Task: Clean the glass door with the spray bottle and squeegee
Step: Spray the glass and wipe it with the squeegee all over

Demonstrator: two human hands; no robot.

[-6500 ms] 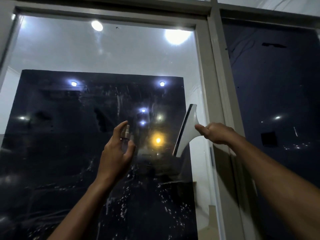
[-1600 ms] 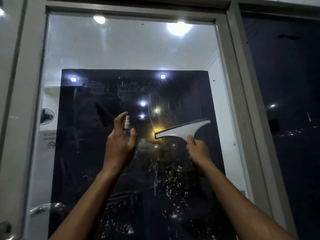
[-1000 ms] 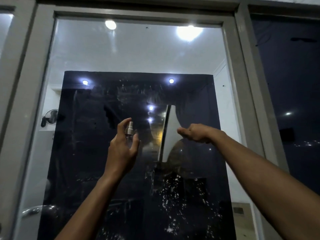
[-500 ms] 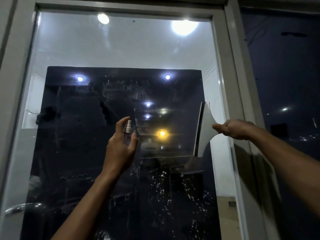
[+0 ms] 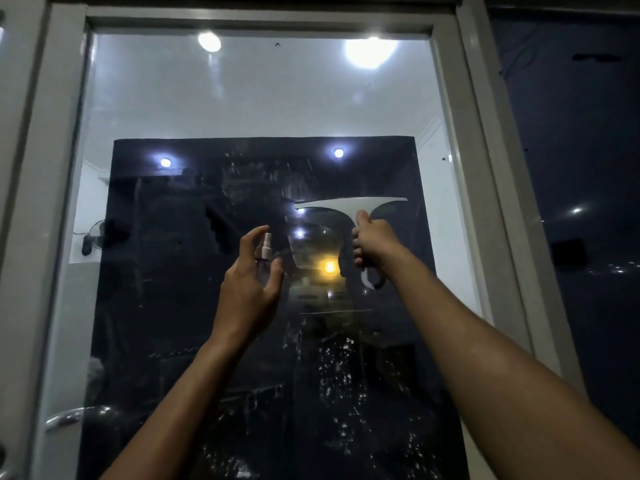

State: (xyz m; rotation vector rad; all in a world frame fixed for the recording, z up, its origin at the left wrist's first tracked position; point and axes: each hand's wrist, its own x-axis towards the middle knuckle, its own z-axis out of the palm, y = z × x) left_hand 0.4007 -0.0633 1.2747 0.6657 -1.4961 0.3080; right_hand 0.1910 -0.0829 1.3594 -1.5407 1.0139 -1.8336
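squeegee gripped by handle in right hand, blade level on glass door, probably for a downward pull | small spray bottle pinched in left hand, nozzle kept aimed at pane

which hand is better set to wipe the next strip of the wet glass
Right. The right hand already grips the squeegee, blade level against the glass door above the droplets. The left hand holds only the spray bottle.

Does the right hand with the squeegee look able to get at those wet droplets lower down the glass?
Probably yes: the right hand holds the squeegee above the droplets, and nothing blocks the way down.
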